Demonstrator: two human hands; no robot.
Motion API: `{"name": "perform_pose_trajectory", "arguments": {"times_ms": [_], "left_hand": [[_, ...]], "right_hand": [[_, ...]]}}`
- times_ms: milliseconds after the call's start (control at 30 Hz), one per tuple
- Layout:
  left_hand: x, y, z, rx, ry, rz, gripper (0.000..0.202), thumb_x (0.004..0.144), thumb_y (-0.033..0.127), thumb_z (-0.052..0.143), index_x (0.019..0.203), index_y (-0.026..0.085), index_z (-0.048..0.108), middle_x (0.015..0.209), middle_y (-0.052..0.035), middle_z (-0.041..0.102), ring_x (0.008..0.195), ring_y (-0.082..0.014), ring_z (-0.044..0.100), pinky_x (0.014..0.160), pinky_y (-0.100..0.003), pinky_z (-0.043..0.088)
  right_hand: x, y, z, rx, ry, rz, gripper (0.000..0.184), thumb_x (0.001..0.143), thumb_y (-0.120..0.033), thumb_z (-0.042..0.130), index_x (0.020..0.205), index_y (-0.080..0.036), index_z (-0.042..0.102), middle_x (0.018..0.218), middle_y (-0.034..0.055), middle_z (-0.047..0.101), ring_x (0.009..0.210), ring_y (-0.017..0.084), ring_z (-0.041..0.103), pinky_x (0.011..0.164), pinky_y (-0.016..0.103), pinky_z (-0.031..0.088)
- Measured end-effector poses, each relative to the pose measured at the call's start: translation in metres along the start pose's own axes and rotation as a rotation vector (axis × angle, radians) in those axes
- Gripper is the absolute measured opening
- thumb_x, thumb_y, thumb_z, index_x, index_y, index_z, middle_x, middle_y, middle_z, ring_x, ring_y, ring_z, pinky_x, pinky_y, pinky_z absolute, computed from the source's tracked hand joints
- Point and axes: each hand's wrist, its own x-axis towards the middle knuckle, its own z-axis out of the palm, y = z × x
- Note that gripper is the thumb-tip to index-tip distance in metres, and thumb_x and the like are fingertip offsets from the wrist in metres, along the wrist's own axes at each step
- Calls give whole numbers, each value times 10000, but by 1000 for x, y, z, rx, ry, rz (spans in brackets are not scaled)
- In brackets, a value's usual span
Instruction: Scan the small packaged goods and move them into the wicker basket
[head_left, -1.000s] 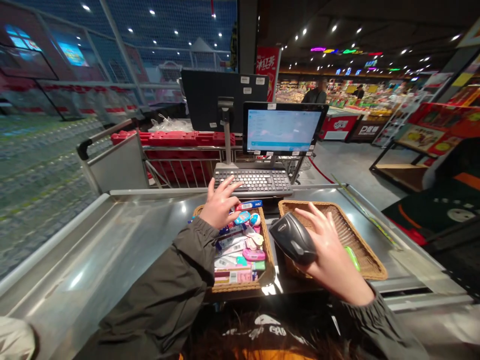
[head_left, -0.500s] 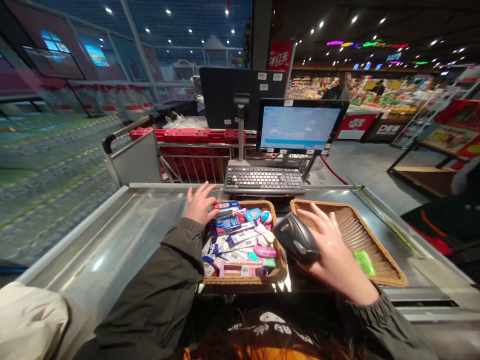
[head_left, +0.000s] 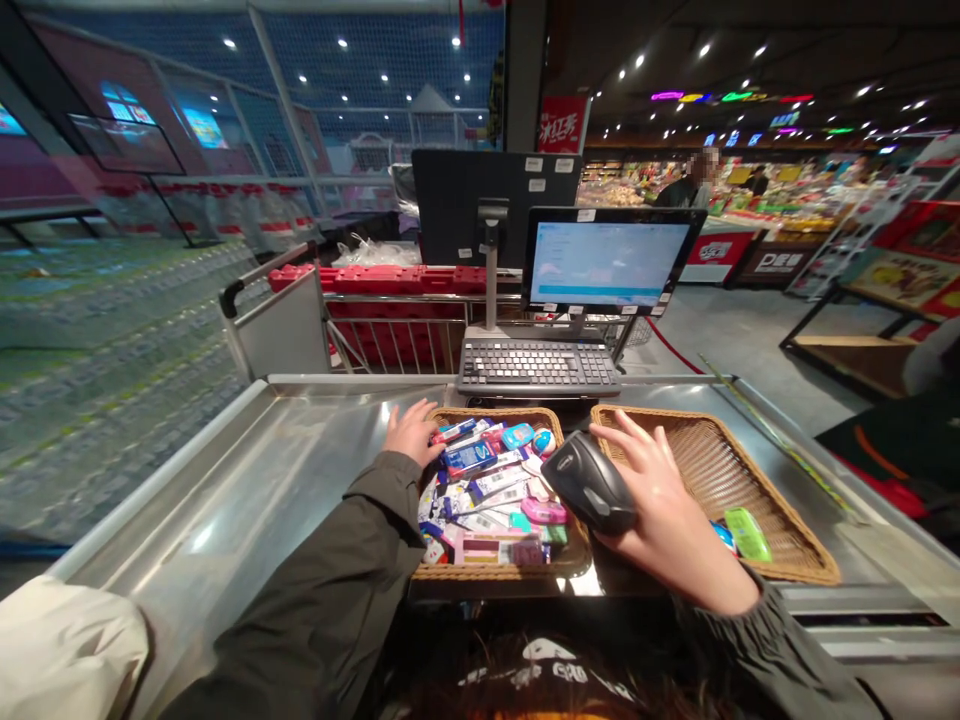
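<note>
Notably, right hand (head_left: pixel 667 520) grips the light, smooth barcode scanner (head_left: pixel 592 483) at its body; left hand (head_left: pixel 411 432) lies open just beside the wicker basket (head_left: pixel 495 412).

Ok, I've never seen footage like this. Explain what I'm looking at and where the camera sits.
This view comes from a camera worn on a person's head, looking down at their own hands. The left hand rests at the edge of a wicker basket heaped with small packaged goods. The right hand holds a black handheld barcode scanner beside a second wicker basket, where a green item lies. Both baskets sit on a steel checkout counter, with a keyboard and monitor beyond.
</note>
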Motion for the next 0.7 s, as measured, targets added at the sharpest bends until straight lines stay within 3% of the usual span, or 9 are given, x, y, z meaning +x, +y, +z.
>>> {"name": "perform_pose_trajectory", "arguments": {"times_ms": [67,167,267,333,500,600,700], "left_hand": [[-3,1,-5,40,-73,12,78,705,288,706,696,212,721,1388,-135,571,1362,-387,420,1100,-727,167],[-6,5,-17,47,-151,-6,196,728,384,712,845,233,752,1455,-161,496,1383,-421,378,1050,-764,211],[-2,17,-33,17,-82,35,274,804,433,643,974,238,733,1472,-165,475,1388,-411,377,1046,-754,248],[4,33,-44,-17,-26,136,277,839,446,605,987,242,720,1465,-152,487,1392,-395,378,1058,-746,245],[29,100,-58,-121,43,413,345,864,482,580,1094,245,681,1498,-135,448,1419,-368,340,1106,-707,210],[46,148,-50,-167,24,537,341,854,468,604,1097,241,678,1495,-139,451,1425,-365,328,1114,-697,202],[64,199,-29,-194,-27,661,324,815,448,666,1044,222,698,1479,-159,466,1419,-379,330,1118,-704,184]], "right_hand": [[-1,-1,-1,0,13,10,446,775,-260,615,1212,-178,575,1452,172,442,1467,388,199,1118,734,176],[-4,1,-3,-18,31,35,453,779,-255,614,1224,-181,569,1459,171,432,1467,386,197,1115,741,170],[-8,5,-4,-31,39,72,457,782,-255,606,1231,-179,566,1452,173,439,1461,384,216,1114,738,176],[-12,9,-7,-41,43,114,467,792,-267,598,1249,-183,561,1443,171,450,1459,385,220,1110,735,190],[-31,29,-22,-102,90,232,473,781,-244,577,1250,-183,564,1443,165,450,1460,389,215,1111,731,189],[-50,48,-34,-140,136,339,427,793,-254,561,1214,-187,584,1423,167,466,1452,398,234,1106,733,193],[-73,68,-45,-189,184,441,419,791,-261,563,1206,-206,584,1416,160,475,1445,408,247,1095,741,189]]}}
